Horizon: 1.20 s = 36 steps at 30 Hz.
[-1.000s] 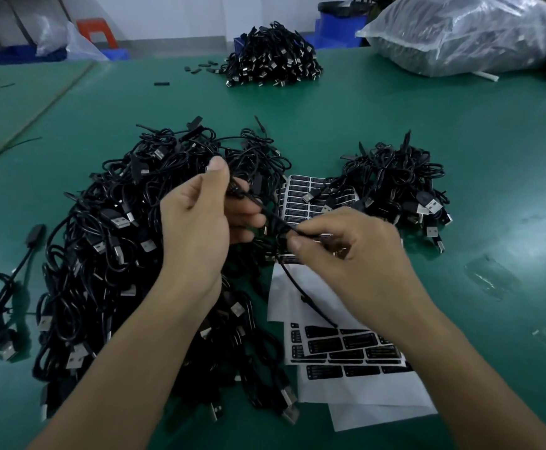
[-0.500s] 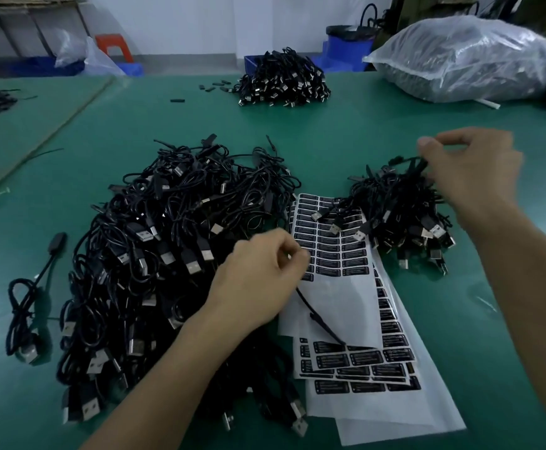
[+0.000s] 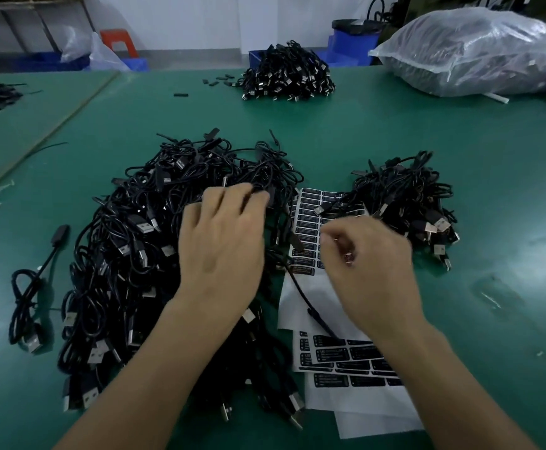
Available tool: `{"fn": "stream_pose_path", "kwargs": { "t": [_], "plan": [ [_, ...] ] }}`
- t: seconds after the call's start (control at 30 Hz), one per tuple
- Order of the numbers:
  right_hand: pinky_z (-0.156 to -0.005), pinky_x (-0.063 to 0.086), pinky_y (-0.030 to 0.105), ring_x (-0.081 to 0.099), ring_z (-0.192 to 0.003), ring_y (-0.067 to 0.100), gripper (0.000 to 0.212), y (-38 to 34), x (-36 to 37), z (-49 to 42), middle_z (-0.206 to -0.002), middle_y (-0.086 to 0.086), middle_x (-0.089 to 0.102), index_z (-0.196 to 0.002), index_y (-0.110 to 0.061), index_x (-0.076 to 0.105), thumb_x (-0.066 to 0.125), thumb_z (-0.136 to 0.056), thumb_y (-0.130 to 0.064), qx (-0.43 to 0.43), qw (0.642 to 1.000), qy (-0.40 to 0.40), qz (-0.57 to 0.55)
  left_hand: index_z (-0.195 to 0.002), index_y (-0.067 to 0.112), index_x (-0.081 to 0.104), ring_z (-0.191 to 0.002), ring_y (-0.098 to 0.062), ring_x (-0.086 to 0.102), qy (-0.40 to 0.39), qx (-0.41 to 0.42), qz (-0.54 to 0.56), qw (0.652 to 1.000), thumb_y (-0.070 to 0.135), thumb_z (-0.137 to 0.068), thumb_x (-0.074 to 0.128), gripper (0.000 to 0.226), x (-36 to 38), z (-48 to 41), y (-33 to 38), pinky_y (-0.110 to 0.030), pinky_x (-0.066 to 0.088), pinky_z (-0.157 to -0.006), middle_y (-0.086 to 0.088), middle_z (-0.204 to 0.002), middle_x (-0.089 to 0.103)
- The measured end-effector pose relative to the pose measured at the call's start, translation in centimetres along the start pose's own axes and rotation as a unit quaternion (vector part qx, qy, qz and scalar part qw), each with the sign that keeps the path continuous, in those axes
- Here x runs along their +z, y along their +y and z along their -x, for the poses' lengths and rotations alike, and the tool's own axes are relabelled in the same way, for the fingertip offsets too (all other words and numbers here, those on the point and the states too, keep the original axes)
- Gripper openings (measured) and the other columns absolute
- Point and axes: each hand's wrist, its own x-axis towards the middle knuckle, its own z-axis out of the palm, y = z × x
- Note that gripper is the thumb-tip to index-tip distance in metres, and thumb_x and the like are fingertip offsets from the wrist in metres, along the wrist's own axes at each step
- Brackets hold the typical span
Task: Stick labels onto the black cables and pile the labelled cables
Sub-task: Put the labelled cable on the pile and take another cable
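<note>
there, the left hand (image 3: pixel 223 251) lay palm-down on the big heap of black cables (image 3: pixel 129 241), fingers stretched and loosely spread, tips touching the strands near its far edge. the right hand (image 3: pixel 369 271) hovered over the label sheets (image 3: pixel 309 222) with fingers curled; blur hid whether they pinched a label, so i could not tell. the smaller pile of cables (image 3: pixel 404 203) sat just right of the sheets on the green table (image 3: pixel 508 190). one loose cable (image 3: pixel 301 293) lay across the sheets.

Large tangled heap of black USB cables (image 3: pixel 125 254), left. Smaller heap of black cables (image 3: pixel 404 196), right. White sheets of black labels (image 3: pixel 310 219) lie flat between them.
</note>
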Motion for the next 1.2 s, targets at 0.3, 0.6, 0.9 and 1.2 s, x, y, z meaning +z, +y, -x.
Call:
{"fn": "stream_pose_path", "kwargs": {
  "t": [0.3,0.6,0.9,1.2],
  "plan": [
    [-0.060,0.041,0.016,0.056,-0.067,0.005,0.015,1.0,0.1,1.1,-0.066,-0.023,0.054,-0.082,-0.027,0.070,0.065,-0.091,-0.015,0.013,0.999,-0.026,-0.021,-0.126,0.019,0.063,-0.106,-0.030,0.054,-0.016,-0.073,-0.064,0.995,0.030,-0.103,0.050,0.029,0.0,0.1,-1.1,-0.039,0.026,-0.086,-0.002,-0.109,0.069],
    [-0.063,0.042,0.007,0.059,-0.067,0.000,0.023,0.7,0.0,1.0,-0.066,-0.014,0.061,-0.113,-0.021,0.069,0.064,-0.094,-0.033,0.039,0.996,0.003,-0.078,-0.117,0.012,0.070,-0.091,-0.030,0.062,0.149,0.068,0.082,0.983,0.018,-0.101,0.056,0.022,-2.1,-0.3,0.2,-0.041,0.043,-0.079,-0.007,-0.100,0.069],
    [-0.060,0.038,0.027,0.056,-0.073,0.011,0.037,-0.2,-1.9,-0.2,-0.092,-0.002,0.075,-0.087,-0.045,0.074,0.042,-0.090,-0.063,0.237,0.863,0.020,-0.446,-0.107,0.017,0.074,-0.079,-0.014,0.053,0.005,0.114,0.222,0.968,0.027,-0.094,0.047,0.031,-1.9,-0.6,-0.5,-0.037,0.050,-0.071,0.010,-0.082,0.066],
    [-0.043,0.037,0.018,0.054,-0.061,0.008,0.016,0.9,-2.9,-0.5,-0.071,-0.001,0.064,-0.089,-0.021,0.077,0.063,-0.096,-0.023,0.244,0.852,0.063,-0.459,-0.075,0.015,0.076,-0.078,-0.020,0.047,0.014,0.022,0.119,0.993,0.026,-0.092,0.032,0.049,-2.4,-0.8,-1.2,-0.031,0.039,-0.069,0.004,-0.073,0.061]
  ]
}}
